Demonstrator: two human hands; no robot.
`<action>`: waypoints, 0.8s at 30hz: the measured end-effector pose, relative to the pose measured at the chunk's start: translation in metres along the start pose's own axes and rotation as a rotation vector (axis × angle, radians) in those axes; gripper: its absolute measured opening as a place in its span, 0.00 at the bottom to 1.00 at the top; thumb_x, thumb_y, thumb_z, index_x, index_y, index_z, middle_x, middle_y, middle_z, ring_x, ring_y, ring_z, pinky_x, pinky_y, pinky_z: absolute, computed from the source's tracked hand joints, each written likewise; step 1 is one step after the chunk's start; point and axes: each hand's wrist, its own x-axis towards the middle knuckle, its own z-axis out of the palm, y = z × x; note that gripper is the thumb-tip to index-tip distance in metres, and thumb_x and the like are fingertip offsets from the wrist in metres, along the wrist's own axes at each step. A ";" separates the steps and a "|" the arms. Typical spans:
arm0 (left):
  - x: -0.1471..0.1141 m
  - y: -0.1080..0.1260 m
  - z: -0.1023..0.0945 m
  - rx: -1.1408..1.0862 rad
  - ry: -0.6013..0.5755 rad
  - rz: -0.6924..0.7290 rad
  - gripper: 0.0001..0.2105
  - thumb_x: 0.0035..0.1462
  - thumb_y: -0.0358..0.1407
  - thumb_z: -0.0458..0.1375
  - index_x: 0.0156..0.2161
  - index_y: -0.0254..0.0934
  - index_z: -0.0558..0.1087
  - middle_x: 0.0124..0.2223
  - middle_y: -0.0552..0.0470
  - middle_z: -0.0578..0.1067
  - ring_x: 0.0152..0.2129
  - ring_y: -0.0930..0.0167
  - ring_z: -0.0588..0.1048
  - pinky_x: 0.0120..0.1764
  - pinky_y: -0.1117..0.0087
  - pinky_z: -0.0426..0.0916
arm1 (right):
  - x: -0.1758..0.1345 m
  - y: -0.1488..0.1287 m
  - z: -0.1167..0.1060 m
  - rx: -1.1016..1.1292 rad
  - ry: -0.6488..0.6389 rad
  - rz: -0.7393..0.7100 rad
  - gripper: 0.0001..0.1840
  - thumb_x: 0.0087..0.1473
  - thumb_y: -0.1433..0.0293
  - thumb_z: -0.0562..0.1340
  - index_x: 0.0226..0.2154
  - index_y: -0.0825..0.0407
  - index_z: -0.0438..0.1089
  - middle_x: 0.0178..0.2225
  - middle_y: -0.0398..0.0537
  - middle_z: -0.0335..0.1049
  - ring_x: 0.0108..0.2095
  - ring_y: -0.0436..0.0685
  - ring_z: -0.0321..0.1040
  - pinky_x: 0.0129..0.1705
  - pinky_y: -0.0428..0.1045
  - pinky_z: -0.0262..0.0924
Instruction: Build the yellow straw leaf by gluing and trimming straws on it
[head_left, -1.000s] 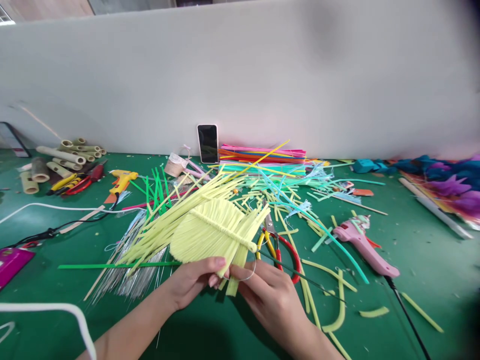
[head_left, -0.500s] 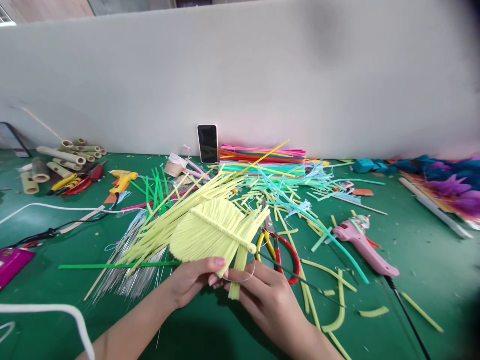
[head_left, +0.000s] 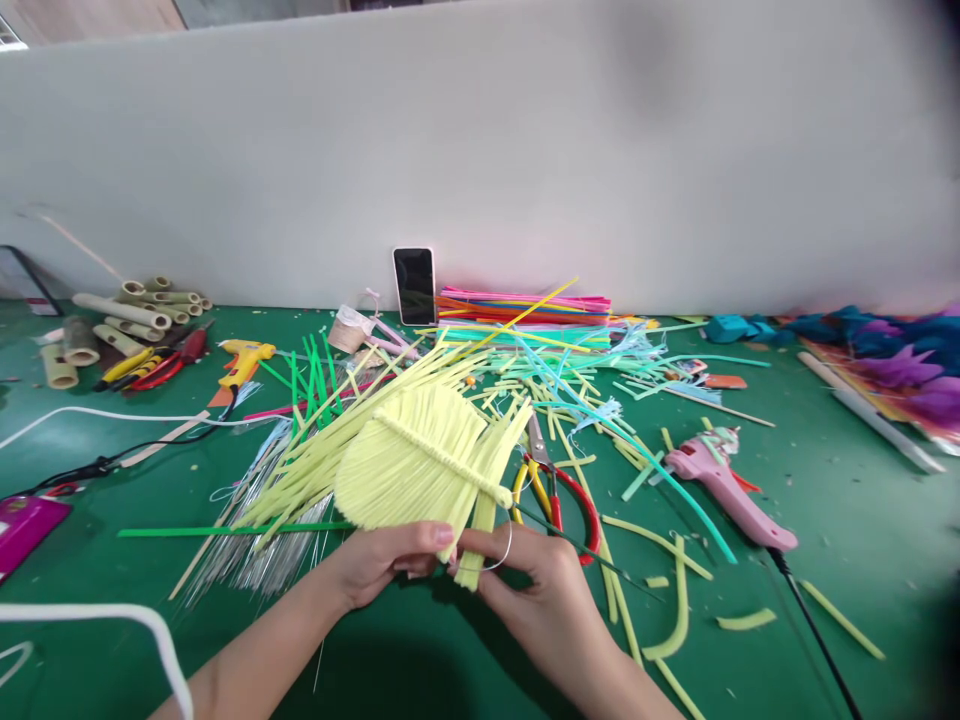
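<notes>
Leaf-shaped yellow piece (head_left: 409, 470) sits right at the middle of the work, held in front of the person over the green tabletop (head_left: 840, 560), its far side overlapping a heap of loose yellow strips (head_left: 315, 470). From where I stand I can't tell whether it touches that heap. A thick, cord-like rib runs slantwise across it, and a thin dark green stem (head_left: 585, 548) juts out at the lower right, crossing the scissors (head_left: 555, 500) with their red and yellow handles.

The left hand (head_left: 382, 560) has the near edge in a narrow pinch — thumb laid on top, the other fingers curled beneath and partly hidden. Just beside it, the right hand (head_left: 540, 590) keeps its fingers close together, index and thumb nipping the lower end of some flat yellow lengths (head_left: 484, 515) beside the rib's end. Its remaining fingers fold under, where I can't make them out. By the index finger arcs a fine pale loop (head_left: 510, 545) — thread or wire, I can't say which.

Off to the right lies a pink glue gun (head_left: 731, 492); silvery wires (head_left: 274, 555) spread out to the left, and a phone (head_left: 415, 286) leans against the white partition (head_left: 480, 150).
</notes>
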 end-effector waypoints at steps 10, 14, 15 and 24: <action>0.001 -0.001 0.004 0.028 -0.005 0.041 0.19 0.44 0.50 0.67 0.22 0.34 0.71 0.16 0.62 0.56 0.14 0.80 0.50 0.22 0.69 0.43 | 0.001 -0.001 0.006 0.293 0.056 0.384 0.15 0.44 0.72 0.67 0.38 0.52 0.83 0.30 0.47 0.81 0.29 0.57 0.73 0.33 0.49 0.66; 0.000 -0.001 0.004 0.045 -0.017 0.045 0.20 0.45 0.51 0.67 0.22 0.34 0.71 0.16 0.61 0.57 0.14 0.80 0.51 0.22 0.70 0.43 | 0.005 -0.001 0.006 0.491 0.031 0.484 0.18 0.40 0.69 0.72 0.38 0.55 0.82 0.26 0.48 0.80 0.26 0.56 0.71 0.31 0.48 0.63; 0.000 -0.001 0.004 0.050 -0.020 0.044 0.20 0.45 0.51 0.66 0.22 0.34 0.71 0.16 0.61 0.57 0.14 0.80 0.51 0.22 0.70 0.43 | 0.005 -0.002 0.006 0.526 0.027 0.494 0.19 0.38 0.70 0.73 0.38 0.55 0.82 0.26 0.48 0.79 0.26 0.55 0.70 0.31 0.48 0.63; -0.002 -0.001 0.003 0.133 0.027 0.064 0.21 0.44 0.53 0.67 0.21 0.36 0.69 0.16 0.60 0.58 0.15 0.78 0.54 0.21 0.70 0.45 | 0.007 -0.009 0.006 0.720 0.066 0.550 0.17 0.29 0.75 0.78 0.29 0.52 0.83 0.17 0.38 0.70 0.19 0.46 0.59 0.25 0.43 0.58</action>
